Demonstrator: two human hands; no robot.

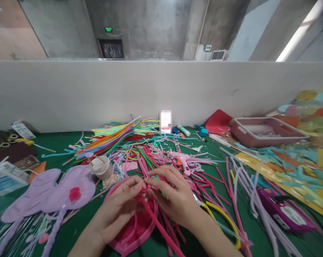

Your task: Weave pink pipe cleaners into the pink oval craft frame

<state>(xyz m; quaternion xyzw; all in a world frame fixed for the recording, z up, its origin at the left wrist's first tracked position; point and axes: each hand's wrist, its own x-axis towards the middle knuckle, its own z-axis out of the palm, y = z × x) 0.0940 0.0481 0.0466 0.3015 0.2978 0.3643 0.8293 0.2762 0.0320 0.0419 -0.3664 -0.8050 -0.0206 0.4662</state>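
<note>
My left hand [121, 205] pinches a bright pink fuzzy strip, which looks like a pipe cleaner [159, 222], between thumb and fingertips. On its other side my right hand [174, 196] has its fingers curled in at the same spot, closed on the strip. A small bunched coil shows between the fingertips, partly hidden. The strip's long end runs down towards the front of the table. Under both hands lies a pink, rimmed piece [129, 246] with a darker pink inside. More pink pipe cleaners [172, 228] are scattered beneath my right hand.
Scissors [231, 217] with yellow handles lie right of my right arm. Beyond are a pink glue gun [184, 162] and heaped coloured pipe cleaners [107, 142]. Lilac padded shapes [35, 196] and a cup [100, 167] sit left; a purple device [284, 210] and pink bin [247, 137] right.
</note>
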